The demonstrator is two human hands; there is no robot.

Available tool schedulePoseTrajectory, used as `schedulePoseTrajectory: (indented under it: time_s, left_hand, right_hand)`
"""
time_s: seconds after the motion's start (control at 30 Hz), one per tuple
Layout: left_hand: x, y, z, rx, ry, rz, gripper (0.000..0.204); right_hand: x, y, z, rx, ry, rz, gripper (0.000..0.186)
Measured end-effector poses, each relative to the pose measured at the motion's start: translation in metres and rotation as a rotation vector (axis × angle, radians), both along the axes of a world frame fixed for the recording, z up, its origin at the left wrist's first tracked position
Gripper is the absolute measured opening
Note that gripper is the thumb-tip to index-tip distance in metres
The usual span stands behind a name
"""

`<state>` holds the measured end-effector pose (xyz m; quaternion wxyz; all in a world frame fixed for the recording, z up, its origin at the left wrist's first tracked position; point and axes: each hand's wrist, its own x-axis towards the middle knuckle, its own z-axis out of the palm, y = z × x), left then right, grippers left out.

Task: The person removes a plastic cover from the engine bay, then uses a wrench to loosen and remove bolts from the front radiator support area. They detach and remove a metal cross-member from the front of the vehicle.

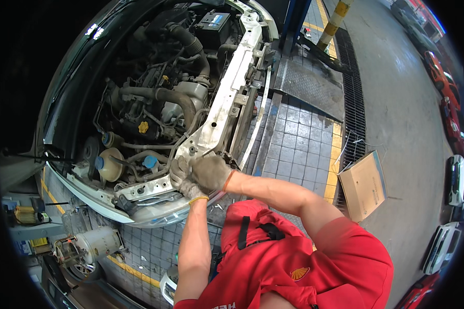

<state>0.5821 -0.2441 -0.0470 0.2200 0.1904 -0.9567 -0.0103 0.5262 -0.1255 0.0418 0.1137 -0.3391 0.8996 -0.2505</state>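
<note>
Both my hands wear grey-beige work gloves and meet at the front corner of a car's white radiator support (pixel 227 98). My left hand (pixel 180 176) lies against the corner of that frame, above the headlight (pixel 162 213), its fingers bent and pressed together. Right beside it, slightly blurred, my right hand (pixel 211 172) is closed in a fist-like grip over the frame's edge. Whatever either hand grips is hidden by the gloves. Close by in the engine bay are a yellowed coolant tank (pixel 111 167) with a blue cap and a second blue cap (pixel 150 162).
A black battery (pixel 213 26) sits at the far end of the engine bay. On my right, an open cardboard box (pixel 363 185) stands by a floor grating (pixel 354 98). A metal ramp plate (pixel 309 87) lies beside a lift post. A white cylindrical tank (pixel 99 244) is at lower left.
</note>
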Motion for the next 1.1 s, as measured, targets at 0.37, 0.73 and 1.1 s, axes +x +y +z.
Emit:
schedulePoseTrajectory:
  time_s: [0.37,0.73,1.1]
  left_hand:
    - [-0.001,0.004,0.008,0.023,0.007,0.014,0.069]
    - [-0.002,-0.003,-0.003,-0.061,0.073,-0.018,0.067]
    - [-0.004,0.004,0.015,0.006,-0.017,0.026,0.064]
  right_hand:
    - [-0.055,0.01,-0.003,-0.063,-0.284,-0.237,0.056]
    - [-0.001,0.004,0.003,0.072,0.08,0.197,0.045]
    - [-0.033,0.013,0.002,0.182,0.048,0.157,0.039]
